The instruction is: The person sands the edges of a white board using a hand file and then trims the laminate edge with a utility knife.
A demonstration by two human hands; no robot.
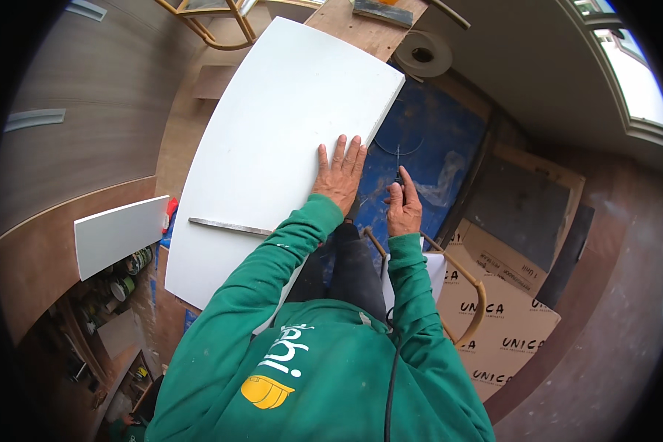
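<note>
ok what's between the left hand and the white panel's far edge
No object: in the head view, the white panel is bare from the left hand to that edge.

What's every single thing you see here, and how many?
large panel: 1, white, centre
metal strip: 1, grey, on large panel
thin tool: 1, dark, centre right
plank: 1, brown, top
roll: 1, white, beside plank
small panel: 1, white, left
tins: at least 2, mixed colours, below small panel
cane frames: at least 2, golden, top left and right of centre
floor sheet: 1, blue, right of large panel
cardboard: count unclear, brown, lower right
handles: 2, pale, far left
window: 1, bright, upper right
sweatshirt: 1, green, bottom
left hand: 1, green cuff, flat on large panel
right hand: 1, green cuff, gripping thin tool
</note>
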